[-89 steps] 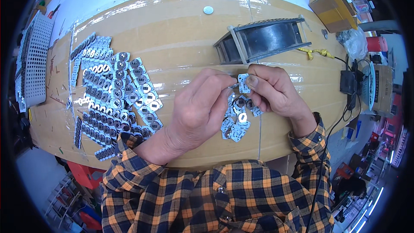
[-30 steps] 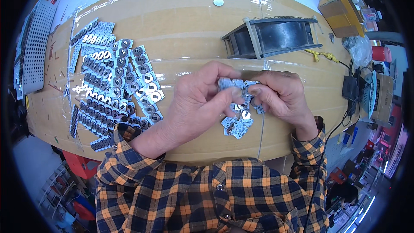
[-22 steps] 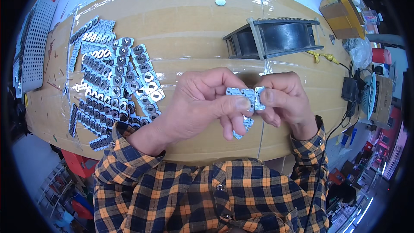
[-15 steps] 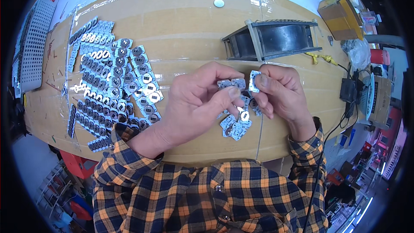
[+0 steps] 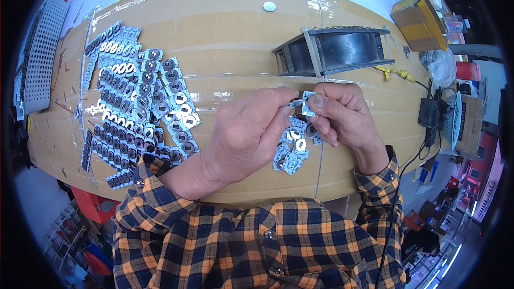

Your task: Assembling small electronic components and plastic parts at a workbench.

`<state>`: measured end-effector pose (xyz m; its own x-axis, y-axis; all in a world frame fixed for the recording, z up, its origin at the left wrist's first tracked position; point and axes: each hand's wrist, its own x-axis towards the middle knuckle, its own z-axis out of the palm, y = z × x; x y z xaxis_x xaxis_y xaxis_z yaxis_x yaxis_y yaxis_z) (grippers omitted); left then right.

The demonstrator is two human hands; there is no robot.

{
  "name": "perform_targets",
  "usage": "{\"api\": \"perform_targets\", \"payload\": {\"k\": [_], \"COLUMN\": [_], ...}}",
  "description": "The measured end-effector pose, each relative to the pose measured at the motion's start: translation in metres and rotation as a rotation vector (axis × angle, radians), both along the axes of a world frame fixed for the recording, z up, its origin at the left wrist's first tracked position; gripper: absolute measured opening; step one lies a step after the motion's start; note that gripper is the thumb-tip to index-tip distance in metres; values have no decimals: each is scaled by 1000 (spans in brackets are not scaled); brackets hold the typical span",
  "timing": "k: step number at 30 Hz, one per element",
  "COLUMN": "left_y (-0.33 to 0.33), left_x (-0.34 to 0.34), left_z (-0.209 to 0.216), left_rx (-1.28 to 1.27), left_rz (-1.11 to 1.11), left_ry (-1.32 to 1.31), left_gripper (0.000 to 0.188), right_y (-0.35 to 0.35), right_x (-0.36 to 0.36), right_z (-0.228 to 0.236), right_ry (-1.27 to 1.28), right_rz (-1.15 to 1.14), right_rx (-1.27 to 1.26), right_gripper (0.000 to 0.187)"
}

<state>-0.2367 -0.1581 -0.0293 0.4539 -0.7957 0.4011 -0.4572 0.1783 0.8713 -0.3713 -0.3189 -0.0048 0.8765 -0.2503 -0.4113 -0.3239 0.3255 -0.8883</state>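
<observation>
Between its thumb and fingers my right hand (image 5: 348,116) pinches a small pale circuit board (image 5: 307,104), held up on edge. Just left of it, my left hand (image 5: 241,128) is closed on another small board (image 5: 294,104), mostly covered by the fingers. The two boards are very near each other; whether they touch I cannot tell. Below both hands lies a loose pile of small circuit boards (image 5: 290,160), some with round dark or shiny parts. Over to the left, many similar boards (image 5: 142,88) with round parts lie in overlapping rows on the cardboard-covered table (image 5: 230,27).
Beyond my hands stands a black fan (image 5: 342,49). A small white disc (image 5: 269,6) lies farther back. At right are a cardboard box (image 5: 417,24), a yellow cord (image 5: 393,73) and a black adapter (image 5: 428,112) with cables. A perforated tray (image 5: 42,59) stands at far left.
My right hand has brought its board slightly left, closer to the left hand. The left hand has turned, so its board now shows edge-on and less of it is visible.
</observation>
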Motion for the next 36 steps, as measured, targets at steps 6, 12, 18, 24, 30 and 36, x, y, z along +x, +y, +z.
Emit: {"api": "perform_targets", "payload": {"k": [6,12,18,24,30,36], "left_y": [-2,-1,0,-2,-3,-3], "left_x": [-2,-2,0,1,2,0], "left_z": [0,1,1,-2,-3,-3], "left_rx": [-10,-9,4,-7,-11,-28], "left_rz": [12,12,30,39,33,64], "left_ry": [-1,19,38,-19,-87,-118], "left_gripper": [24,24,24,24,27,27], "right_y": [-1,2,3,2,0,1], "right_x": [0,1,2,2,4,5], "right_z": [0,4,2,1,-2,2], "right_ry": [5,15,10,17,2,7], "right_rz": [-2,5,20,7,13,-11], "right_rx": [-6,-103,-124,-191,-160,-84], "right_gripper": [31,33,33,32,31,32]}}
